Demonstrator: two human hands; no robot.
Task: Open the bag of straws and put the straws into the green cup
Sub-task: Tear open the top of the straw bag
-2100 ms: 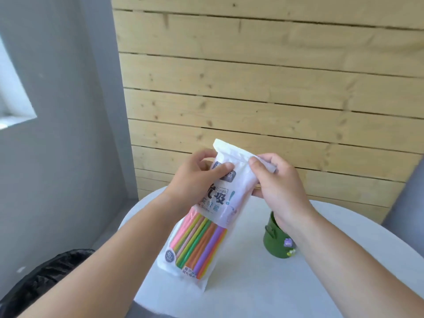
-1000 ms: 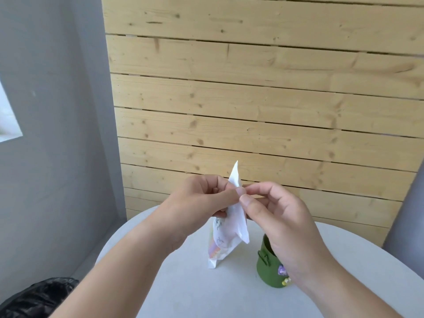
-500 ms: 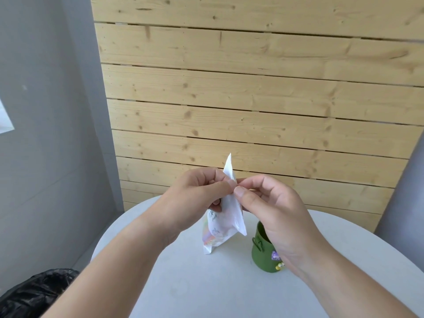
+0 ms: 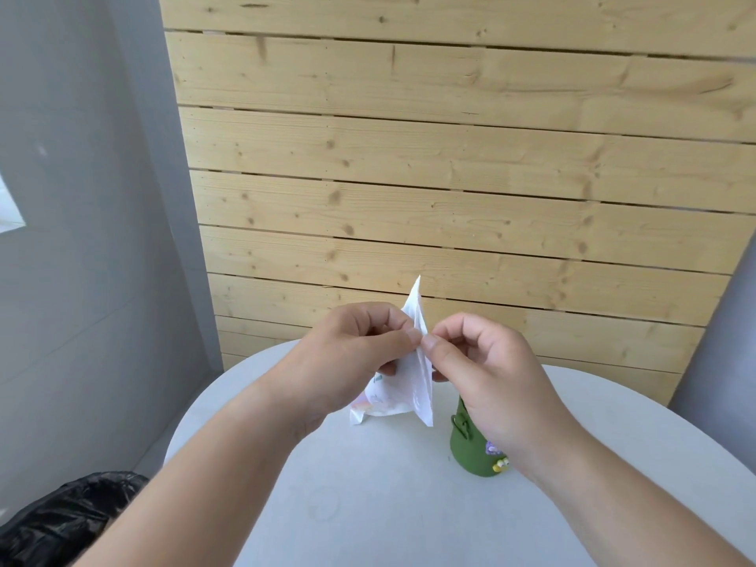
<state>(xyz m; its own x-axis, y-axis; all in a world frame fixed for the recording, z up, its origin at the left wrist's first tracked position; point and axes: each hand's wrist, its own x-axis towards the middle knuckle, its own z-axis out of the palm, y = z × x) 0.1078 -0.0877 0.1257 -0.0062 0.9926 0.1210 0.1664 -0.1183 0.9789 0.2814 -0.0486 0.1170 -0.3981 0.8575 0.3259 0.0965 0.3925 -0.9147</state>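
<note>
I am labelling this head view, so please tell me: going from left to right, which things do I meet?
The black bin bag → left hand → bag of straws → right hand. The green cup overlaps the right hand, so I leave it out.

Round white table (image 4: 368, 505), green cup (image 4: 470, 452) standing on it

The bag of straws (image 4: 403, 386) you pinched was thin, creased, glossy plastic film. The green cup (image 4: 466, 452) looked matt, the table (image 4: 368, 505) smooth and matt, the wall (image 4: 409, 157) bare knotty wood.
</note>
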